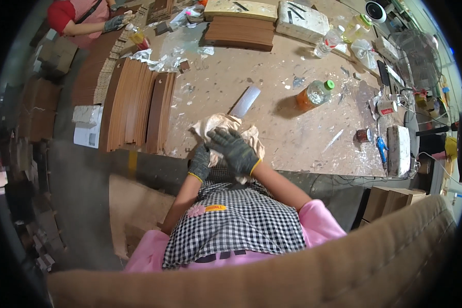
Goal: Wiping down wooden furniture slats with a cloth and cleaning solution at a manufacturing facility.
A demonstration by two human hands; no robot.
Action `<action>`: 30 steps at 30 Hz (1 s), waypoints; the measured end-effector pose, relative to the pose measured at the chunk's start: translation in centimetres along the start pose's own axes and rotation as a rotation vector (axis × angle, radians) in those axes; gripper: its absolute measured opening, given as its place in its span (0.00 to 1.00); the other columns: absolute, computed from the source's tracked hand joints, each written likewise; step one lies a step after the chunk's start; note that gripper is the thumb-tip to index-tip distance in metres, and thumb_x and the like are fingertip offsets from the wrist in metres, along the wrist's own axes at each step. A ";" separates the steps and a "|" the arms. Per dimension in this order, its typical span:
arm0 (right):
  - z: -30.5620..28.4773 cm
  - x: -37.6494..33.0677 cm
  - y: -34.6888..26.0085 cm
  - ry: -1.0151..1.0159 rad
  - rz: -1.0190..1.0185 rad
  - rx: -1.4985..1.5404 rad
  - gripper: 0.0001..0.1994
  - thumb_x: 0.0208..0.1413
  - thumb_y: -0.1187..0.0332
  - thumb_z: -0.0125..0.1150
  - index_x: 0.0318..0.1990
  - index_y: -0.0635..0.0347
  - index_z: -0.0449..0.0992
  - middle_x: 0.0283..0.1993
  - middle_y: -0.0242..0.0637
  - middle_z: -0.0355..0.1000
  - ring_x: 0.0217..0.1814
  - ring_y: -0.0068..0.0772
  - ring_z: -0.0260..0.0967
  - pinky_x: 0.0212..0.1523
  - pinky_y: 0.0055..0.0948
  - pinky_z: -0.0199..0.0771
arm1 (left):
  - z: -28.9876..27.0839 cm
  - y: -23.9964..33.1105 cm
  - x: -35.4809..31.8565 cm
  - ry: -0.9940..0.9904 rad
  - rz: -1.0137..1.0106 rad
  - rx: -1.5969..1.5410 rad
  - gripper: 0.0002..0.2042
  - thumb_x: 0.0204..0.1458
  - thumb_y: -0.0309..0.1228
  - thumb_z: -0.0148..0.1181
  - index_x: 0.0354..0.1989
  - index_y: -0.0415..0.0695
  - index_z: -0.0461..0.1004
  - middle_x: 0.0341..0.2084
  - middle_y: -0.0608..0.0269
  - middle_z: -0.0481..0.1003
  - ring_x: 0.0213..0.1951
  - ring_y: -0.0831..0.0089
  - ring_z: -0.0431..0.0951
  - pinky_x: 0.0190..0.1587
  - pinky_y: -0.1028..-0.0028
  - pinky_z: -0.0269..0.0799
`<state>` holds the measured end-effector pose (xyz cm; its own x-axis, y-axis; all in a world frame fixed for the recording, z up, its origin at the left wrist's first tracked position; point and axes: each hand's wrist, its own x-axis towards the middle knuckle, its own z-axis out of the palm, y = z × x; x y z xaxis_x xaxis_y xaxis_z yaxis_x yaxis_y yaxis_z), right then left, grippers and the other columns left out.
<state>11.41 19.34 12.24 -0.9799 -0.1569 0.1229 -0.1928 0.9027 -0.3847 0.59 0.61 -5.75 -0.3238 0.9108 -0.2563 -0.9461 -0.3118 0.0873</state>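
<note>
Scuffed and paint-spotted, the pale brown worktable (287, 146) spreads ahead of the person, its near edge just past a checked apron (241, 220). Reckoned from the right hand (233, 150), a crumpled cream cloth (218, 121) lies directly underneath, showing from ten o'clock round through twelve to three. That gloved hand rests back-up across it, fingers stretched toward eleven; its underside is hidden, so whether it grips the fabric cannot be told. At eight o'clock the gloved left hand (199, 161) meets the cloth's lower left edge, its grasp likewise hidden. Just beyond the cloth, at twelve, lies a flat grey strip (245, 101). Toward two stands a green-capped bottle (314, 95) with orange liquid inside. Farther off, between one and two, are a clear bottle (329, 42), contents unclear, and a yellowish bottle (357, 28) with a green lid. Between two and three sits a white-and-red cup (386, 107), with a small dark red can (363, 135) at three; what either contains is too small to tell. Near eleven, a bottle (138, 37) shows red below and yellow above, beyond the stacked brown strips (131, 102) at ten.
</note>
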 end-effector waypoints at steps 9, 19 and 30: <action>-0.3 4.1 21.4 0.154 0.570 -0.082 0.23 0.58 0.54 0.55 0.60 0.47 0.73 0.60 0.43 0.72 0.60 0.51 0.70 0.59 0.53 0.67 | 8.3 -1.1 -0.4 0.395 0.247 0.719 0.25 0.61 0.36 0.59 0.61 0.32 0.67 0.60 0.45 0.70 0.56 0.54 0.75 0.58 0.60 0.75; 7.2 1.8 2.0 0.133 0.199 -0.169 0.33 0.55 0.55 0.58 0.69 0.52 0.64 0.72 0.42 0.60 0.77 0.42 0.50 0.74 0.60 0.42 | 11.1 -1.0 -0.1 0.466 0.239 0.029 0.34 0.65 0.58 0.38 0.67 0.40 0.62 0.64 0.52 0.67 0.63 0.55 0.68 0.66 0.55 0.64; 1.8 -9.0 1.3 0.735 0.683 1.035 0.19 0.69 0.58 0.48 0.50 0.65 0.78 0.47 0.37 0.79 0.49 0.25 0.74 0.53 0.26 0.72 | 11.5 2.2 0.4 0.437 0.219 1.018 0.17 0.60 0.28 0.58 0.56 0.39 0.70 0.43 0.58 0.77 0.43 0.64 0.79 0.42 0.73 0.77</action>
<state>19.87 21.15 8.98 -0.7081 0.7050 -0.0408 0.0326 -0.0251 -0.9992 -1.61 3.46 5.44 -0.6439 0.6286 -0.4362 -0.4935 0.0944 0.8646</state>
